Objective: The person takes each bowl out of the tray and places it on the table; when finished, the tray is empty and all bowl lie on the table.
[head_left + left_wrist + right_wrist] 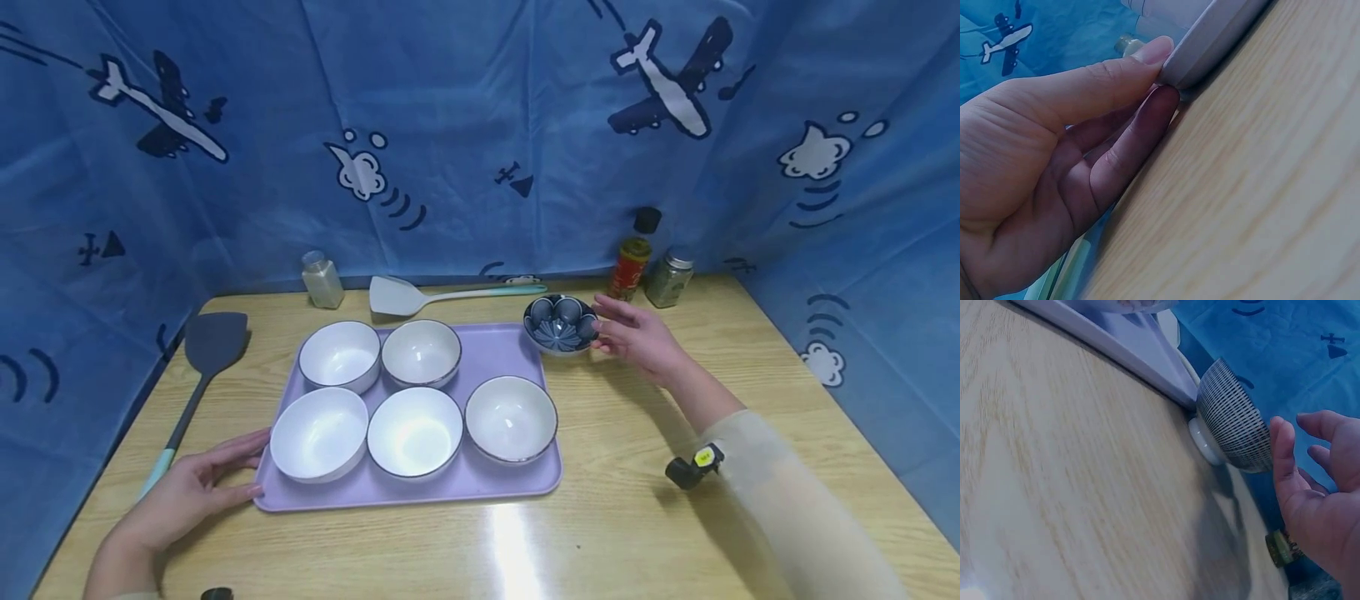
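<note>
A lilac tray (487,490) bears several white bowls (512,421) with dark rims. My left hand (191,487) is at its front left corner; in the left wrist view, the thumb and a finger (1138,125) pinch the tray's edge (1194,53). Beside the tray's back right corner stands a small dark blue patterned bowl (558,333). My right hand (637,337) is at that bowl's right side, fingers loosely extended. In the right wrist view, the fingertips (1282,440) lie against or very close to the bowl's checked outer wall (1232,419); contact is hard to tell.
A white turner (401,297) lies behind the tray, and a dark grey turner (215,342) lies to the left. A salt shaker (322,282) stands at the back. Behind my right hand are a sauce bottle (630,262) and a spice jar (669,279). Blue curtain (465,150) surrounds the table.
</note>
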A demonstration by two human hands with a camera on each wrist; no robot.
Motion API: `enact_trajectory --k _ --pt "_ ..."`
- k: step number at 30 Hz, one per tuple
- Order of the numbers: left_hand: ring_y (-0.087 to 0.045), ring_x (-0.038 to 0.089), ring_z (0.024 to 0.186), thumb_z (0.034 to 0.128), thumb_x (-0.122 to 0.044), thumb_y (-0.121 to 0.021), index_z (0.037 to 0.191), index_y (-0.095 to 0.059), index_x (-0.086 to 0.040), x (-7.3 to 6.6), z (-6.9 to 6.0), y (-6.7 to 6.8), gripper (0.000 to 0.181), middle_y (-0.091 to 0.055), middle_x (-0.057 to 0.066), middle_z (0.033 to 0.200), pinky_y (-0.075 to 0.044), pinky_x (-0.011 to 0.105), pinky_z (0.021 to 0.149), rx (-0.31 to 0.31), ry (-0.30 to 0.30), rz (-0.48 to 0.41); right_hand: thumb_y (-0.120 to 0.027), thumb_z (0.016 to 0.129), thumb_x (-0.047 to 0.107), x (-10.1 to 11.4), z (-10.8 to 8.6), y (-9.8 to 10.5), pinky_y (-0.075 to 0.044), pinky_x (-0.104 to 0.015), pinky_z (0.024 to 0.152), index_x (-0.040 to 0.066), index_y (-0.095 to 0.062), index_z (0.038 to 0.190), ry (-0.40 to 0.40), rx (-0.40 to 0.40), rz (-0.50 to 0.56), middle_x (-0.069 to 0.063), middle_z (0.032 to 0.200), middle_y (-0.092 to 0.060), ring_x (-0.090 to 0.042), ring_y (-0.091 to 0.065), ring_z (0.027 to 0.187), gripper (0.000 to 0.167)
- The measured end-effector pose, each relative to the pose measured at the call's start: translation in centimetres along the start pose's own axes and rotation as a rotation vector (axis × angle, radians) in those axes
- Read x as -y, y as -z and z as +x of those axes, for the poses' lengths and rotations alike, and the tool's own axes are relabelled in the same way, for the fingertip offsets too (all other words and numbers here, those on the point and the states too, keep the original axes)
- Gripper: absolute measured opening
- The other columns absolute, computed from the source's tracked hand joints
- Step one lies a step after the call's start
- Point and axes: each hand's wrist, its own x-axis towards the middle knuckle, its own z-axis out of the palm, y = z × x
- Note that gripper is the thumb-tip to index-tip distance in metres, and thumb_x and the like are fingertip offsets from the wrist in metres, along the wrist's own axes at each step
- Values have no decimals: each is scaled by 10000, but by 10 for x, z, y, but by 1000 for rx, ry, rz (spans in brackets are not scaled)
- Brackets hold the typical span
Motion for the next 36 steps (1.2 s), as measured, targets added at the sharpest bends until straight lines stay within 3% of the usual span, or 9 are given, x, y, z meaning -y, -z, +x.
enact_trajectory --k 4,11,17,23,27,30,31,34,36 --pt "-453 -209 1190 854 -355 -781 1460 -519 -162 -1 0 0 689 -458 65 1551 -363 5 934 2 5 -4 -572 1017 117 7 -4 -4 -587 -202 784 37 -291 1562 21 -11 -57 -209 1616 -280 -64 -702 808 618" --pt "-476 -198 1182 861 -398 -764 1477 -500 -174 0 0 3 706 -476 -168 1505 -330 -12 915 9 31 17 -598 997 106 20 -4 -24 -587 -194 754 28 -359 1532 65 19 -75 -210 1573 -370 -96 -715 817 591" --pt "-498 -180 1171 861 -392 -767 1467 -514 -189 0 -1 2 688 -494 -49 1524 -328 -15 923 -3 15 40 -556 999 40 30 -1 -44 -586 -194 720 2 -362 1522 41 86 -28 -246 1550 -383 -101 -707 800 559" --pt "-359 -265 1192 856 -483 -742 1473 -500 -280 -4 2 1 693 -483 10 1537 -294 -32 907 5 55 83 -584 992 66 31 -1 -54 -597 -225 751 41 -411 1508 5 165 -68 -216 1535 -424 -120 -703 803 545" --pt "-330 -274 1194 852 -501 -738 1478 -491 -286 -6 3 2 707 -475 13 1543 -347 31 982 15 80 90 -627 978 113 28 -7 -56 -603 -261 774 72 -442 1498 -30 225 -130 -201 1510 -467 -170 -710 843 553" --pt "-325 -272 1191 855 -492 -739 1486 -482 -276 -6 3 3 715 -469 20 1547 -396 198 1101 20 84 84 -647 970 126 23 -11 -58 -605 -280 780 58 -446 1493 -35 277 -160 -226 1506 -469 -202 -712 869 564" --pt "-328 -273 1189 851 -498 -740 1483 -484 -289 -5 3 3 714 -471 12 1546 -384 130 1064 17 89 84 -648 969 122 21 -13 -59 -605 -285 782 55 -446 1492 -34 293 -165 -223 1515 -460 -207 -711 869 565" --pt "-351 -262 1185 859 -472 -743 1484 -485 -278 -4 3 3 703 -475 30 1542 -385 103 1042 17 71 70 -644 974 127 15 -17 -59 -604 -288 765 39 -428 1500 -25 340 -193 -236 1518 -448 -191 -709 835 575" --pt "-372 -255 1180 856 -475 -744 1477 -492 -293 -3 2 2 694 -488 22 1531 -320 -18 910 13 64 74 -647 973 140 12 -20 -60 -604 -290 742 48 -433 1500 -23 358 -221 -216 1509 -470 -182 -706 805 576"
